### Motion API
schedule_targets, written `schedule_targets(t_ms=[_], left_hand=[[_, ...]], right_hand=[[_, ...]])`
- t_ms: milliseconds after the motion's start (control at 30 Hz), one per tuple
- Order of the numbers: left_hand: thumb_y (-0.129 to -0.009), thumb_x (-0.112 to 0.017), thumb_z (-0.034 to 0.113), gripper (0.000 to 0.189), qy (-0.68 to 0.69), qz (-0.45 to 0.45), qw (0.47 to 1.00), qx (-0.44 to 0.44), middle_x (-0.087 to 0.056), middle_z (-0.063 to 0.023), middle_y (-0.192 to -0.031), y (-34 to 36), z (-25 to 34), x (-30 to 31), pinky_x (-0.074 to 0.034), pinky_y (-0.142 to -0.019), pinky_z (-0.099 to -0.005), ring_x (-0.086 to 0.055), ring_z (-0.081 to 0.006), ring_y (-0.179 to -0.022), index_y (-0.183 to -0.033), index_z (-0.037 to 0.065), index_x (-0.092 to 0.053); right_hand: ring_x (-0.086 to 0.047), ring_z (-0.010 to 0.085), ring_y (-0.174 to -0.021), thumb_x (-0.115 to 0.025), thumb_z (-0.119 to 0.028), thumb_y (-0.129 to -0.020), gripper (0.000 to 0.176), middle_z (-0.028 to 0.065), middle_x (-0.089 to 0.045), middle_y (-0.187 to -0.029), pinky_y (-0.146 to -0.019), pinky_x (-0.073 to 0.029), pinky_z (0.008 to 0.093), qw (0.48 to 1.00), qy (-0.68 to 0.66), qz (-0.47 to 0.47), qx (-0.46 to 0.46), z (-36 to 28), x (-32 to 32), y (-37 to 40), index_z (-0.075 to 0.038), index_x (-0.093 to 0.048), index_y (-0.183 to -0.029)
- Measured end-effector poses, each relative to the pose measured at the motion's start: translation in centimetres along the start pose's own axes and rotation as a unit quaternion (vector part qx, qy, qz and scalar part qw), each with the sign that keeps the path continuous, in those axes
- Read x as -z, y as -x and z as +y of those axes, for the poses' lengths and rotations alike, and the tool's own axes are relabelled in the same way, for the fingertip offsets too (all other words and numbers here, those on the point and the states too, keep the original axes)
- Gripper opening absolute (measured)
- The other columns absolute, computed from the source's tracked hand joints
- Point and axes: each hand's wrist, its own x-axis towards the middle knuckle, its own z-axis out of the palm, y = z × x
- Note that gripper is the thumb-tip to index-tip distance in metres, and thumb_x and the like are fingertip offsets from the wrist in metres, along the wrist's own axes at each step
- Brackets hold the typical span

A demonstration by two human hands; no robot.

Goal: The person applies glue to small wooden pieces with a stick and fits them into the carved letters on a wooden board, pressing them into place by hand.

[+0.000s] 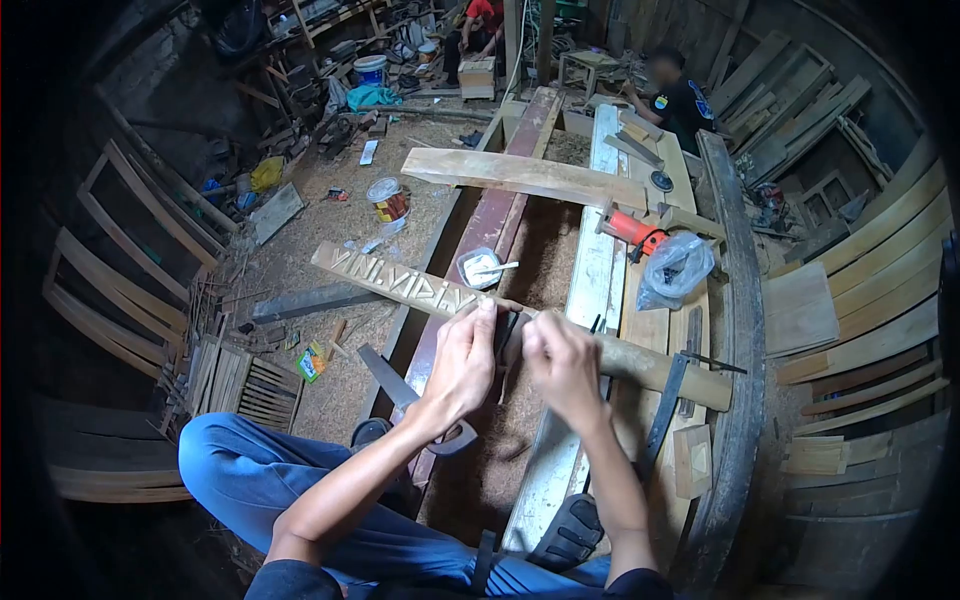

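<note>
Plank (400, 280): letters cut along far-left half, right half bare. Left hand (462, 368) and right hand (566, 368) both closed, gripping dark tool (510, 335) at its middle.

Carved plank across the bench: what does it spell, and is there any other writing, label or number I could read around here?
"VINI VIDI V": carved into the wooden plank; the letters after that are hidden under the left hand.
Paint can: printed label, too blurred to read.
Packet on the floor: too small to read.
Badge on a co-worker's dark shirt: blurred, unreadable.
</note>
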Motion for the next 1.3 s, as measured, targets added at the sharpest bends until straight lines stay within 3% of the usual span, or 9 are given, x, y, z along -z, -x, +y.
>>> schedule_targets(t_ms=[133,167,500,733,933,1000,1100,1267,1300], left_hand=[[-0.111,-0.028,0.042,0.061,0.008,-0.003,0.999,-0.053,-0.070,-0.0176,-0.095,0.1,0.1,0.0,-0.052,-0.082,-0.0362,-0.065,-0.0214,-0.086,-0.115,-0.004,-0.068],[-0.111,-0.028,0.043,0.061,0.015,0.008,0.999,-0.047,-0.070,-0.0174,-0.092,0.1,-0.3,-0.1,-0.051,-0.080,-0.0366,-0.064,-0.0208,-0.083,-0.115,-0.003,-0.068],[-0.110,-0.027,0.043,0.064,0.029,0.007,0.999,-0.019,-0.071,-0.0219,-0.102,0.3,1.6,0.6,-0.050,-0.090,-0.0393,-0.067,-0.0269,-0.093,-0.115,-0.005,-0.068],[-0.111,-0.027,0.038,0.059,-0.004,0.003,1.000,-0.025,-0.070,-0.0212,-0.106,0.2,1.8,0.9,-0.049,-0.093,-0.0372,-0.067,-0.0278,-0.099,-0.115,-0.005,-0.067],[-0.111,-0.029,0.039,0.058,0.023,0.011,1.000,-0.015,-0.070,-0.0160,-0.095,0.2,1.2,0.8,-0.051,-0.080,-0.0355,-0.063,-0.0195,-0.082,-0.112,-0.004,-0.067],[-0.111,-0.033,0.035,0.050,0.054,-0.001,0.998,0.008,-0.067,-0.0237,-0.106,0.4,1.9,1.1,-0.050,-0.091,-0.0426,-0.066,-0.0382,-0.098,-0.115,-0.002,-0.067],[-0.111,-0.034,0.034,0.050,0.043,0.019,0.998,-0.043,-0.067,-0.0233,-0.106,0.4,1.7,1.2,-0.050,-0.090,-0.0411,-0.067,-0.0364,-0.098,-0.114,-0.003,-0.067],[-0.111,-0.033,0.034,0.050,0.072,0.010,0.997,-0.006,-0.067,-0.0234,-0.111,0.3,1.2,0.9,-0.049,-0.094,-0.0406,-0.066,-0.0358,-0.102,-0.113,-0.003,-0.067],[-0.111,-0.032,0.037,0.052,0.046,0.023,0.998,-0.042,-0.069,-0.0199,-0.104,0.3,1.0,0.8,-0.050,-0.087,-0.0383,-0.065,-0.0278,-0.094,-0.114,-0.002,-0.067]], right_hand=[[-0.068,0.0288,-0.072,-0.056,-0.020,-0.099,0.019,0.0111,-0.067,-0.078,-0.064,-0.054,0.0426,0.997,0.002,0.008,0.075,-2.6,0.6,1.3,-0.007,-0.057,-0.085],[-0.061,0.0378,-0.066,-0.056,-0.019,-0.098,0.023,0.0171,-0.057,-0.072,-0.060,-0.047,0.0469,0.995,-0.061,0.024,0.072,-2.1,0.0,1.0,-0.003,-0.053,-0.081],[-0.062,0.0251,-0.065,-0.056,-0.020,-0.097,0.022,0.0089,-0.061,-0.071,-0.062,-0.046,0.0398,0.993,0.048,0.056,0.096,-0.5,0.5,-1.0,-0.008,-0.056,-0.080],[-0.062,0.0280,-0.072,-0.058,-0.021,-0.096,0.018,0.0085,-0.063,-0.078,-0.068,-0.043,0.0418,0.994,0.059,0.021,0.088,-0.8,0.9,-0.8,-0.008,-0.058,-0.083],[-0.064,0.0304,-0.074,-0.054,-0.019,-0.097,0.019,0.0125,-0.062,-0.076,-0.069,-0.043,0.0425,0.998,0.030,0.001,0.048,-0.4,0.2,-0.4,-0.007,-0.056,-0.083],[-0.065,0.0286,-0.075,-0.054,-0.020,-0.097,0.020,0.0122,-0.061,-0.074,-0.069,-0.044,0.0417,0.997,0.040,0.010,0.066,-1.2,0.6,-0.3,-0.007,-0.056,-0.082],[-0.055,0.0332,-0.061,-0.053,-0.021,-0.098,0.027,0.0145,-0.056,-0.069,-0.062,-0.039,0.0428,0.993,-0.038,0.039,0.107,-2.1,-0.3,0.7,-0.004,-0.052,-0.078],[-0.061,0.0280,-0.063,-0.054,-0.020,-0.099,0.024,0.0105,-0.063,-0.074,-0.067,-0.044,0.0415,0.995,-0.009,0.046,0.086,-1.7,-0.4,0.6,-0.006,-0.055,-0.080],[-0.061,0.0287,-0.063,-0.054,-0.020,-0.098,0.024,0.0107,-0.062,-0.074,-0.066,-0.044,0.0414,0.995,-0.007,0.042,0.095,-1.8,-0.4,0.8,-0.006,-0.055,-0.080]])
